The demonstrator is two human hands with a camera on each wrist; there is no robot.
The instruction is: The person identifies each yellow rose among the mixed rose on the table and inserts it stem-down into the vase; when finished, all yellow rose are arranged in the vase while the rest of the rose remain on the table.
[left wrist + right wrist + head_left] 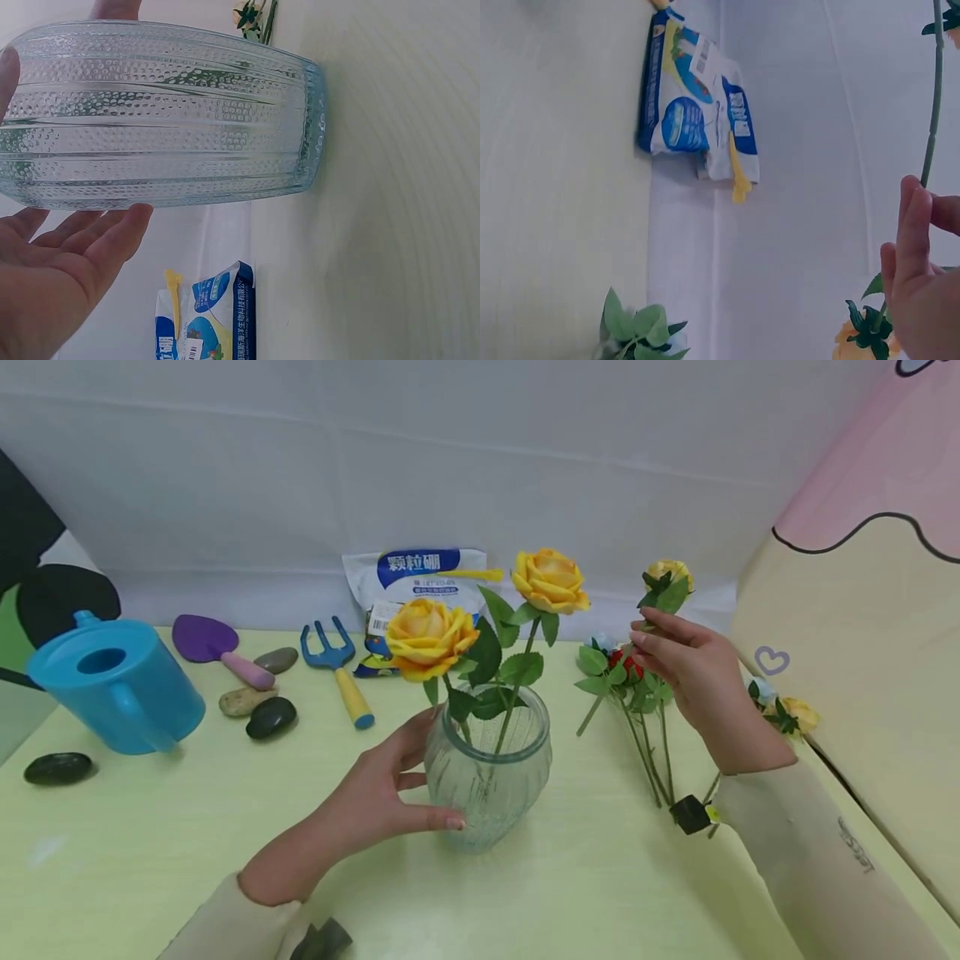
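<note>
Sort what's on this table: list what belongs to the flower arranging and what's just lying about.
In use: glass vase with two yellow roses, small yellow rose in right hand, left hand, loose flowers.

Lying about: watering can, trowel, rake, stones, bag.

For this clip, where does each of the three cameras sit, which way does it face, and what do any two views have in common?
Head: worn on the head, looking forward and down at the table; both forearms show, left hand at the glass vase, right hand pinching a yellow rose stem.
Left wrist: beside the vase, turned sideways; left palm shows.
Right wrist: faces the back wall; right fingers on the stem.
Shared: the fertilizer bag appears in all three.
</note>
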